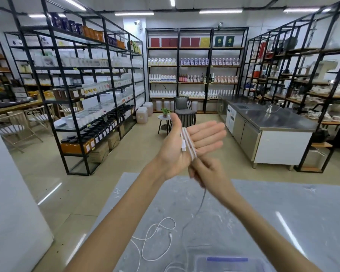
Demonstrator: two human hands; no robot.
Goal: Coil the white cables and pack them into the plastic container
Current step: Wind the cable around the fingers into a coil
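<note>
While your left grip (185,146) is held up over the far edge of the worktop (283,213), it lies released: palm up, fingers straight and together, thumb standing upward. Cable (189,143) is wound across that palm in about three turns, side by side, just below the base of the fingers. Its plug (183,145) lies flat on the palm, touching the nearest turn. Your right grip (206,171) sits just below and beside the left one, fingers curled, grasping the same cable where it leaves the turns; motion blur hides the exact finger placement. From there the free length drops, blurred grey, down to the worktop and runs on toward the near edge. Second cable (170,236) lies loose on the worktop in open loops, left of that hanging length, uncoiled, touched by neither grip. Container (227,259) shows only partly at the bottom edge: clear plastic with a blue strip along its top, near the loose loops; you cannot tell what it holds. Worktop surface is grey and marbled, with light glare streaks. Background: black metal shelves (82,79) stocked with bottles and jars along the left and back, a steel counter (273,118) at right, a grey chair (182,106) and a small table with a plant at centre.
</note>
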